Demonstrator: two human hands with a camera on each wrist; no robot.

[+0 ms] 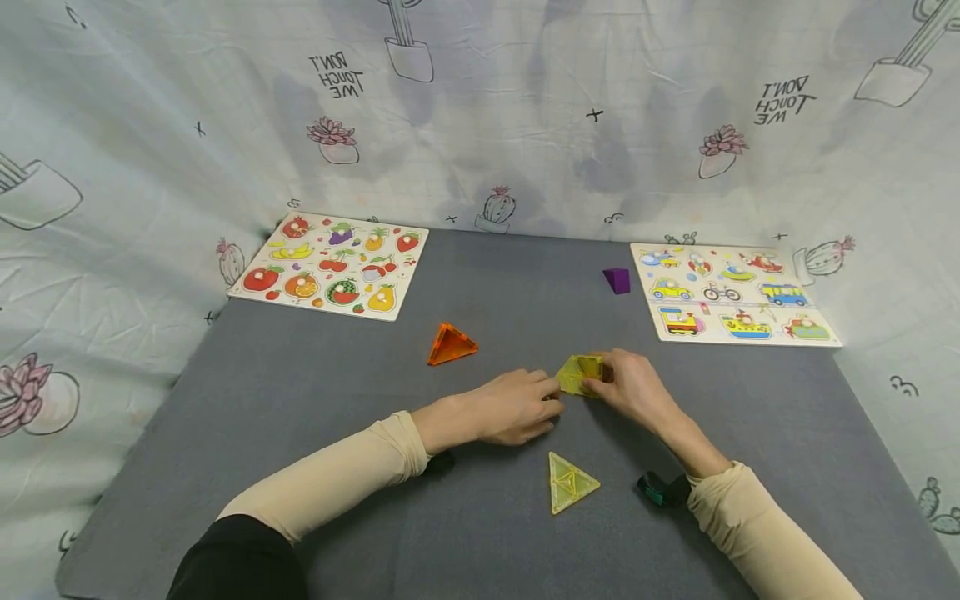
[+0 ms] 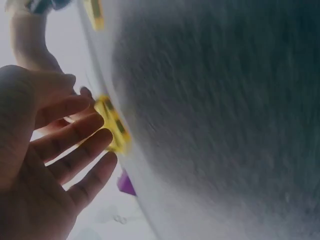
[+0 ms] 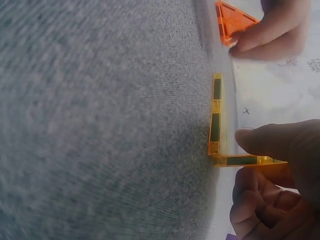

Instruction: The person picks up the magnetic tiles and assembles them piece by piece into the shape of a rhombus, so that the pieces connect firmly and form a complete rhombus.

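My right hand pinches a yellow translucent magnetic tile between thumb and fingers, holding it upright. At its lower edge, a second yellow magnetic tile lies flat on the table; the two form a corner. In the head view this yellow pair sits between the hands. Just left of it is my left hand, fingers spread and loosely bent in the left wrist view, gripping nothing. Whether its fingertips touch the yellow tile is unclear. Nearer me lies a yellow triangular tile.
An orange triangular piece stands left of the hands. Farther back are a purple block, a fruit puzzle board at left and a vehicle puzzle board at right. A patterned curtain hangs behind the grey table.
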